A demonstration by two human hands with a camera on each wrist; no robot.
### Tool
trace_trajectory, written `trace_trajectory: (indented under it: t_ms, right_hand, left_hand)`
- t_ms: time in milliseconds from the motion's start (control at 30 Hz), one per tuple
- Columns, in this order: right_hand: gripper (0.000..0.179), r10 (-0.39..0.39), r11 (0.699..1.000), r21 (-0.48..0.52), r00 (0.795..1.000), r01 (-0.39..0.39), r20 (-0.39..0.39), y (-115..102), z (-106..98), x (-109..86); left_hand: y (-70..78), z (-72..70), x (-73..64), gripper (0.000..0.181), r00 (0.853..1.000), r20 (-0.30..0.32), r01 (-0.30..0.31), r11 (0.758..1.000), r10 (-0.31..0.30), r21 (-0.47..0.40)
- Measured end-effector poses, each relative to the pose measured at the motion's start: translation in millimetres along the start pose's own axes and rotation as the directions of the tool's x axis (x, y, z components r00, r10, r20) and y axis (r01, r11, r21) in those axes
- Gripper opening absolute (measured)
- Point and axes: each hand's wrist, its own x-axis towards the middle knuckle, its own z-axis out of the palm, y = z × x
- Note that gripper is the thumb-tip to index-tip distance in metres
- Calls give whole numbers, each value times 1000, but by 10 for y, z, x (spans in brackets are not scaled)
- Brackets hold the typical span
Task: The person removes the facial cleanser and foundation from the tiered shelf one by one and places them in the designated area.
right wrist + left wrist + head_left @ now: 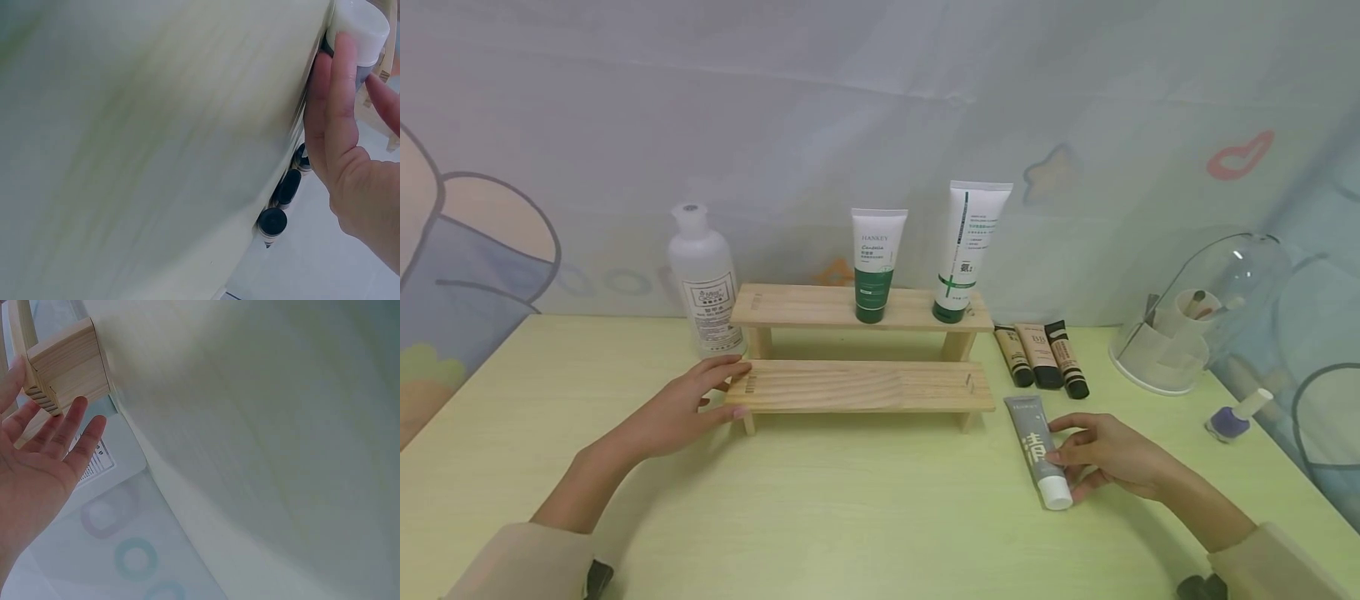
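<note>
My left hand (681, 412) is at the left end of the lower board of a two-step wooden display rack (857, 386). Its thumb and fingers grip that end at the front and back edges. In the left wrist view the other fingers (62, 434) spread beside the board's corner. A grey tube (1032, 437) with a white cap lies on the table right of the rack. My right hand (1112, 454) holds it from the right side, thumb over the tube; in the right wrist view, fingers lie along the white cap (361, 28).
On the upper board stand a green-and-white tube (874, 258) and a taller white tube (973, 237). A white bottle (703, 279) is behind left. Several small tubes (1037, 354) lie right of the rack. Farther right are a domed brush holder (1157, 358) and purple nail polish (1228, 422).
</note>
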Motion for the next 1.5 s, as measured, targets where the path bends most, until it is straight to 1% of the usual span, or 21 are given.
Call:
trace_trajectory:
  t_ms: [233,433,633,800,1033,1133,1267,1400,1500]
  right_hand:
    - [68,7,1000,-14,1000,-7,-20,-5,-23,-18]
    - [71,-24,999,-32,1000,23,-19,-48,-84,-48]
    - [68,-80,992,-104,996,76,-34,-140,-150,-74]
    - [64,-134,974,-187,990,124,-40,-245,-162,-63]
    - [60,-174,949,-271,985,162,-19,-421,-112,-4]
    - [57,-194,932,-311,981,184,-2,-481,-72,24]
    - [55,-205,919,-341,979,197,12,-570,-1,76]
    - [55,-207,913,-359,978,196,6,-657,75,149]
    - [55,-229,899,-380,973,219,18,-726,139,201]
  left_hand:
    - [1,-3,2,59,1000,5,3,1000,-3,3]
    - [-5,-7,2,59,1000,10,8,1000,-8,-12]
    - [-18,1,4,59,1000,11,13,1000,-13,-13]
    - [-9,-3,6,59,1000,10,7,1000,-7,-9]
    - [-3,-8,6,59,1000,8,7,1000,-7,3]
    - [-7,-4,8,59,1000,7,9,1000,-9,3]
    - [-13,-1,9,59,1000,7,12,1000,-12,5]
    - [-17,1,11,59,1000,5,11,1000,-11,6]
    - [-13,-1,10,59,1000,4,10,1000,-10,4]
